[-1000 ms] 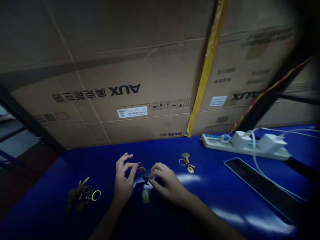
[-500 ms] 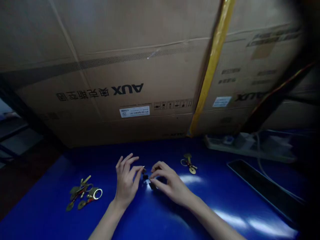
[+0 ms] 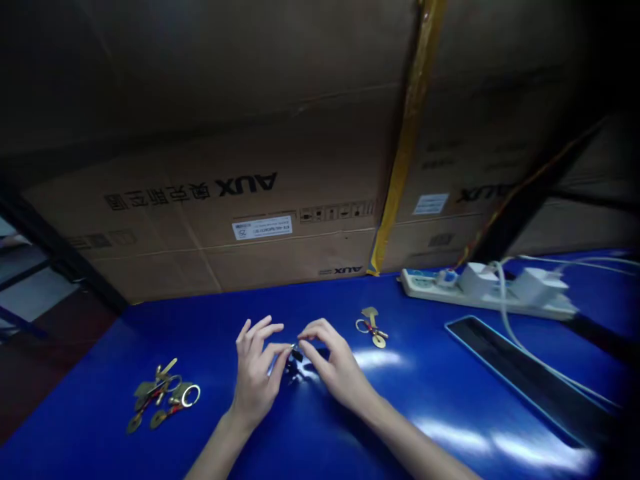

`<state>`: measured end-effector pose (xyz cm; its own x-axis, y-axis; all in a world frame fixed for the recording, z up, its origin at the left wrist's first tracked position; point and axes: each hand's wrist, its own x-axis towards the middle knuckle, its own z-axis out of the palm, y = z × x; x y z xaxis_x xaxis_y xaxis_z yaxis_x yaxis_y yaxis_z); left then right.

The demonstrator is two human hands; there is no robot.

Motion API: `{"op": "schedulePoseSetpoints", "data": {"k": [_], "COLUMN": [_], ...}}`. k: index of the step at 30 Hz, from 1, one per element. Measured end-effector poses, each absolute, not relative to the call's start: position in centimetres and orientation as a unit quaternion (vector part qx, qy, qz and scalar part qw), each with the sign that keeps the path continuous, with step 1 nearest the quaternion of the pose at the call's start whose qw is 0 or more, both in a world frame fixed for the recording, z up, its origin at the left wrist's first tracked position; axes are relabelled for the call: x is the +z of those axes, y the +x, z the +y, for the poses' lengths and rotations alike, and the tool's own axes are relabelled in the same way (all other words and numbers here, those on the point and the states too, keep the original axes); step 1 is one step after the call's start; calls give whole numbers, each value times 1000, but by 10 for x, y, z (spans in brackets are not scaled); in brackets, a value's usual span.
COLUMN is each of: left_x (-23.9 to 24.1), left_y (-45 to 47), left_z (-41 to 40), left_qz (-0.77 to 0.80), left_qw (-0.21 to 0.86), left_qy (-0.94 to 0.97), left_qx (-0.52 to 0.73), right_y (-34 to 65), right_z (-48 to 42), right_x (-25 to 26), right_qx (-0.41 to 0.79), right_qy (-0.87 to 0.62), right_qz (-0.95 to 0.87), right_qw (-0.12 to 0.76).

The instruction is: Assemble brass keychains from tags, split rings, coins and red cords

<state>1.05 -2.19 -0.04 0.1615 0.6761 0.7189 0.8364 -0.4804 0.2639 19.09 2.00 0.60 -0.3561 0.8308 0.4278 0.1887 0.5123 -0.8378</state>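
Note:
In the middle of the blue table, my left hand pinches a small shiny metal piece between thumb and forefinger, its other fingers spread. My right hand meets it from the other side, thumb and forefinger closed on the same piece. Under the fingertips hangs a small dark part; its exact kind is too small to tell. Right of my right hand lies a brass keychain with a ring and a round disc. A pile of similar keychains rests to the left of my left hand.
Large cardboard boxes stand along the back of the blue table. At the right are a white power strip with plugs, a white cable and a dark flat phone-like slab with a light-blue edge.
My hands have come closer together, and both now pinch the small metal piece. The dark part hanging below has shifted. The camera view has moved slightly.

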Motion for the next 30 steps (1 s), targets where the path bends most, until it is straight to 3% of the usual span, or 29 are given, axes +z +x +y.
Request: {"op": "schedulePoseSetpoints", "data": {"k": [4,7,11,13,19,21,26,30], "left_x": [-2,-1,6,12,26,28,21,21], "left_y": [11,15,16,14,16,20,19,-7], "left_z": [-21,-20,-18,-19,-25,-28,-36,-35], "left_qz": [-518,-525,-495,-481,-474,-482,-502,-456], "left_qw": [8,-131,-294,-289,-112,-146,-352,-457], "left_qy": [-726,-687,-683,-721,-826,-798,-597,-401], "left_qx": [-453,-486,-450,-406,-282,-332,-518,-650], "right_y": [192,192,193,196,204,201,187,196], "right_z": [20,17,14,14,17,12,-13,-7], "right_x": [6,6,4,1,0,6,24,33], "right_qx": [404,449,397,337,267,290,333,243], "right_qy": [-323,-292,-310,-318,-303,-303,-278,-248], "right_qz": [-743,-760,-816,-848,-892,-880,-872,-919], "right_qw": [425,368,284,258,204,223,226,188]}}
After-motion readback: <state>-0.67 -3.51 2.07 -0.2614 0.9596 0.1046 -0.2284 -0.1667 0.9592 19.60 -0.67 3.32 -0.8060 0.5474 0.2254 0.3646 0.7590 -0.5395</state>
